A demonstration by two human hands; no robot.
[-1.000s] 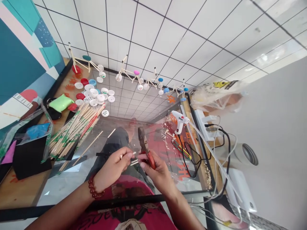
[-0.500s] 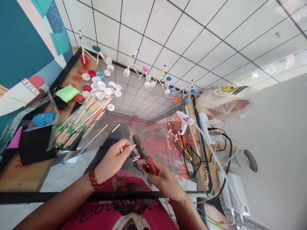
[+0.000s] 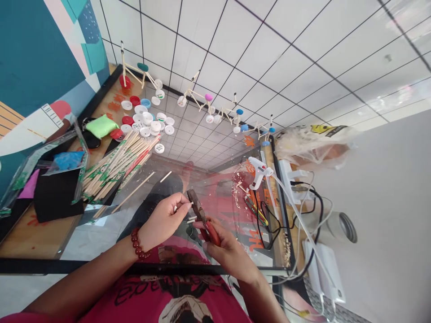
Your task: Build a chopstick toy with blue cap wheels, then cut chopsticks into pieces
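A small wooden stick piece point(image 3: 175, 208) is pinched by the left hand point(image 3: 163, 220), just beside the pliers point(image 3: 195, 207), whose red handles are gripped by the curled right hand point(image 3: 229, 255). Bundled wooden sticks point(image 3: 117, 168) are laid left of the pliers, a glue gun point(image 3: 257, 172) right of them, and bottle caps point(image 3: 148, 128) farther beyond.

Upper left of frame: model bicycle point(image 3: 136, 74) built from wooden sticks and bottle caps, three more in a row toward center. Below it, loose white and red bottle caps point(image 3: 146, 125) on the counter point(image 3: 25, 237), lime-green pouch point(image 3: 101, 126) just beside. Left of center: bundled wooden sticks point(image 3: 117, 168), black foam sheet point(image 3: 57, 195) further left. Right side: white hot-glue gun point(image 3: 258, 172), power strip point(image 3: 288, 177), plastic bag point(image 3: 311, 143) above.
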